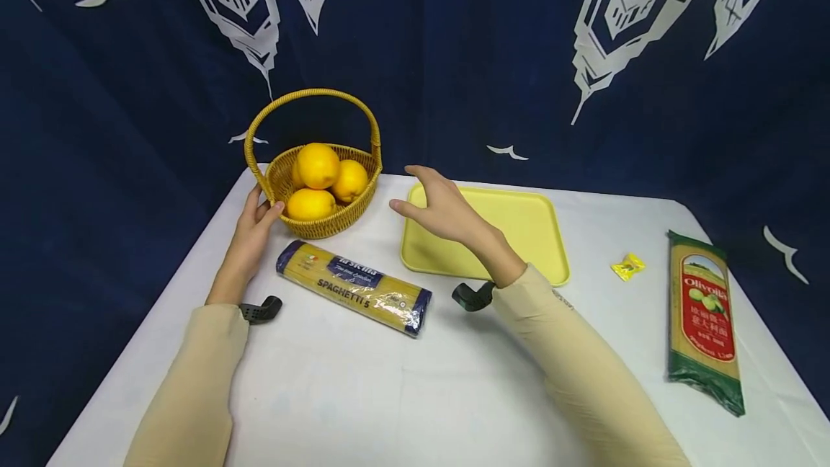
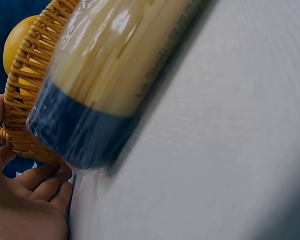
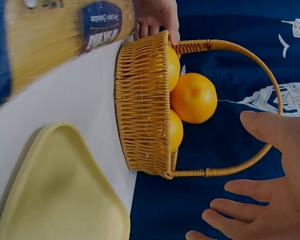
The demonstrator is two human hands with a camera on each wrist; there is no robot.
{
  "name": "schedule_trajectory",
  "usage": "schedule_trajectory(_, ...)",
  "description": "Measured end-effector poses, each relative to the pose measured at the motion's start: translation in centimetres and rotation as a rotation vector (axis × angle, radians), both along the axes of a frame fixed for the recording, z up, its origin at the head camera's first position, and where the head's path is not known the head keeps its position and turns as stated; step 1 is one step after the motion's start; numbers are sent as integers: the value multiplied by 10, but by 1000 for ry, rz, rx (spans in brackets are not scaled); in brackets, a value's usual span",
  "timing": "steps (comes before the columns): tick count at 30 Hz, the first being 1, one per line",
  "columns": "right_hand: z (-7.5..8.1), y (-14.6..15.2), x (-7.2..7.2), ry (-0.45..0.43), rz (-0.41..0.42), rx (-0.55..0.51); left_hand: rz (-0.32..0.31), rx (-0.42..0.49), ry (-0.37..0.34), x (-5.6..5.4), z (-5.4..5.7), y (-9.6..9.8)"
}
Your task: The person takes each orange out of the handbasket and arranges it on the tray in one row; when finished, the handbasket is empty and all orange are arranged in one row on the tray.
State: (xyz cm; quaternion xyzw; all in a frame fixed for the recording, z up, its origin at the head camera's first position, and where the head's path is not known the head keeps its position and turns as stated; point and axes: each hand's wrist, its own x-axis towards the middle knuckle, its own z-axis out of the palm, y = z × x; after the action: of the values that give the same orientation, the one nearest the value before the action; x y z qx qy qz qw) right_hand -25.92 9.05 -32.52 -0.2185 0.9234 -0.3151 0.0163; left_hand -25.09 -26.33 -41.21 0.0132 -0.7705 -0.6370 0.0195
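Note:
A wicker basket [image 1: 350, 218] with a tall hoop handle stands at the back left, holding several oranges [image 1: 318, 166]. My left hand [image 1: 249, 236] holds its left side, the thumb at the rim and the fingers against the outer wall; the left wrist view shows fingers [image 2: 45, 185] low beside the weave. My right hand [image 1: 447, 207] reaches over the left part of a yellow tray [image 1: 519, 229], thumb and fingers spread toward the basket and holding nothing. In the right wrist view that hand [image 3: 270, 185] is beside the basket's handle [image 3: 250, 55].
A spaghetti packet [image 1: 353, 287] with blue ends lies slanted in front of the basket. On the right are a small yellow wrapped sweet [image 1: 627, 267] and a green-and-red pasta packet [image 1: 705, 316]. A dark blue patterned curtain [image 1: 415, 56] hangs behind the white table [image 1: 389, 409].

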Motion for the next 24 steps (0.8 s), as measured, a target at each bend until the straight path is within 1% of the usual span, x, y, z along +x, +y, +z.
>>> schedule_trajectory(2,2,-8,-6,-3,8,2,-3,1,3,2,4,1)
schedule_trajectory(6,2,-25,-19,-22,9,-7,5,-10,-2,2,5,2)
schedule_trajectory(11,1,-49,-34,-14,6,-65,7,-20,-6,2,5,2)
schedule_trajectory(15,1,-72,-46,4,26,-114,20,-37,-2,1,5,-2)
schedule_trajectory(18,-1,-88,-54,1,38,-149,28,-37,-1,-2,0,-6)
schedule_trajectory(21,-4,-102,-59,-17,16,-169,22,-28,2,-8,-11,-8)
schedule_trajectory(24,-6,-112,-61,-31,-14,-176,21,-48,5,-14,-20,-8)
